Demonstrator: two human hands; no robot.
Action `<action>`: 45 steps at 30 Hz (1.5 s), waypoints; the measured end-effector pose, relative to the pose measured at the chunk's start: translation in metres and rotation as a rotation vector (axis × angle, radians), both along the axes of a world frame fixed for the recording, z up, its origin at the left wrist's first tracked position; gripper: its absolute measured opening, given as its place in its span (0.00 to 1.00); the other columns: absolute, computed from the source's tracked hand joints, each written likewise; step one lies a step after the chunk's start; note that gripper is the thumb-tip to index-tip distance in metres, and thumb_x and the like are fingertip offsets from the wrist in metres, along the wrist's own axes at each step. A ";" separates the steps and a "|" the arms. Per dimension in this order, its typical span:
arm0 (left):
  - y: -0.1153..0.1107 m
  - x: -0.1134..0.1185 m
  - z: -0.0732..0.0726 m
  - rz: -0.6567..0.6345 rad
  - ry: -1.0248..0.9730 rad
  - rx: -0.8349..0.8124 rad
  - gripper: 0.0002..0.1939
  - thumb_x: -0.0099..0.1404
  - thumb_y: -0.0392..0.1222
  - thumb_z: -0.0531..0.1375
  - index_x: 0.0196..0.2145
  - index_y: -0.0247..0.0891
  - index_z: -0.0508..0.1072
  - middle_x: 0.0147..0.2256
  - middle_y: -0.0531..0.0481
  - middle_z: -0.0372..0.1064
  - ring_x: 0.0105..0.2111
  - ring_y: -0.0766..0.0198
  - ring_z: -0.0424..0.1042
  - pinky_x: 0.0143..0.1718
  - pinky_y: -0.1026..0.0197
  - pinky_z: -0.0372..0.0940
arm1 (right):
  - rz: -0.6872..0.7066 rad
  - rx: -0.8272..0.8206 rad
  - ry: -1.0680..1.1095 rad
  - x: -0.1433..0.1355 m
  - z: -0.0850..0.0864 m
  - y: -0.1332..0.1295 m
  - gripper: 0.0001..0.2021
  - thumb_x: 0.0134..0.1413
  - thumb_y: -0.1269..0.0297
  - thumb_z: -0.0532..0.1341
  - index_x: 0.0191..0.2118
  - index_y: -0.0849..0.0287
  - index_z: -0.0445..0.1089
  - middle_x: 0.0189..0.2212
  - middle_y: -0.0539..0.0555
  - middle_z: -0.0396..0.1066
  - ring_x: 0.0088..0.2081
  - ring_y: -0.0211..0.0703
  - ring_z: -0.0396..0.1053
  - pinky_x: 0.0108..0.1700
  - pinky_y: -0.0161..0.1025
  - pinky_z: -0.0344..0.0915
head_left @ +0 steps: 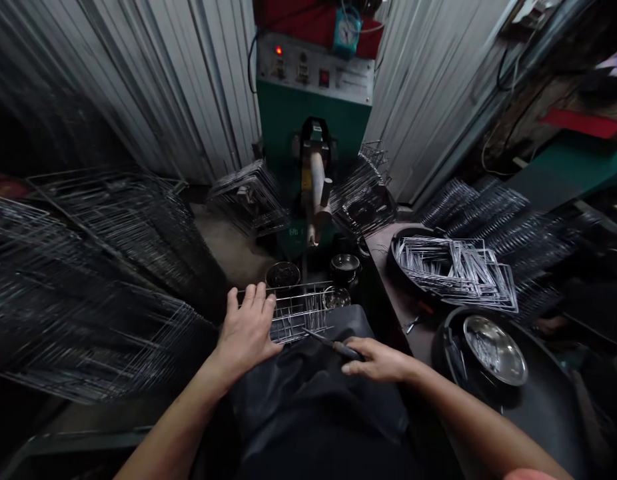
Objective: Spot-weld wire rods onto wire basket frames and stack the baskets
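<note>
A small wire basket lies across the dark apron on my lap. My left hand grips its left end, fingers over the far side and thumb at the near edge. In my right hand is a slim tool with a dark handle and a thin metal shaft. The shaft points left and its tip meets or overlaps the basket's near wires; contact is not clear. Whether it is a file or another tool, I cannot tell. Just beyond the basket, a round bowl and a metal bowl stand below the machine.
Ahead stands a green machine with a projecting metal arm. Wire racks are stacked at left. Wire frames fill a black tray at right, near a steel bowl of small wire pieces.
</note>
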State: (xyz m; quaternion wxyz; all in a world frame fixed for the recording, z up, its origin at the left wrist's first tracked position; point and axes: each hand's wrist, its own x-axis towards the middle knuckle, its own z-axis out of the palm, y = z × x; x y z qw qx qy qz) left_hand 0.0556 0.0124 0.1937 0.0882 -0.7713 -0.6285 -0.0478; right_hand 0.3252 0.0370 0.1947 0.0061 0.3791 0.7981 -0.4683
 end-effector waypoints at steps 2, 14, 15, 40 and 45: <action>0.000 0.001 0.000 0.002 -0.021 -0.004 0.39 0.45 0.51 0.64 0.51 0.25 0.65 0.55 0.24 0.56 0.55 0.35 0.54 0.56 0.35 0.44 | 0.036 0.032 -0.031 -0.002 0.001 0.007 0.12 0.53 0.56 0.58 0.37 0.60 0.69 0.33 0.51 0.67 0.34 0.40 0.63 0.38 0.34 0.60; -0.001 -0.003 0.002 0.011 -0.005 -0.028 0.41 0.44 0.52 0.65 0.52 0.22 0.64 0.56 0.24 0.54 0.55 0.36 0.54 0.56 0.36 0.44 | 0.159 0.112 -0.126 -0.025 0.012 0.030 0.12 0.55 0.57 0.58 0.36 0.62 0.69 0.32 0.53 0.67 0.33 0.41 0.64 0.35 0.34 0.60; -0.001 -0.003 0.002 0.013 -0.008 -0.030 0.41 0.44 0.51 0.65 0.52 0.22 0.64 0.56 0.24 0.54 0.55 0.36 0.53 0.56 0.36 0.44 | 0.158 0.123 -0.137 -0.027 0.012 0.030 0.13 0.55 0.57 0.58 0.36 0.62 0.69 0.31 0.53 0.67 0.33 0.41 0.64 0.34 0.34 0.60; 0.005 0.013 0.000 0.015 0.023 -0.014 0.39 0.43 0.46 0.64 0.51 0.21 0.65 0.55 0.24 0.56 0.55 0.37 0.54 0.55 0.36 0.44 | -0.280 -0.360 -0.214 -0.038 0.015 0.017 0.12 0.54 0.57 0.57 0.32 0.61 0.69 0.19 0.44 0.61 0.19 0.30 0.57 0.22 0.29 0.53; 0.004 0.018 -0.001 -0.009 0.060 0.002 0.37 0.43 0.45 0.63 0.50 0.20 0.65 0.54 0.23 0.56 0.54 0.36 0.55 0.54 0.35 0.45 | -0.260 -0.112 -0.259 -0.042 0.008 0.017 0.11 0.49 0.58 0.62 0.27 0.61 0.67 0.20 0.45 0.60 0.23 0.33 0.58 0.24 0.30 0.51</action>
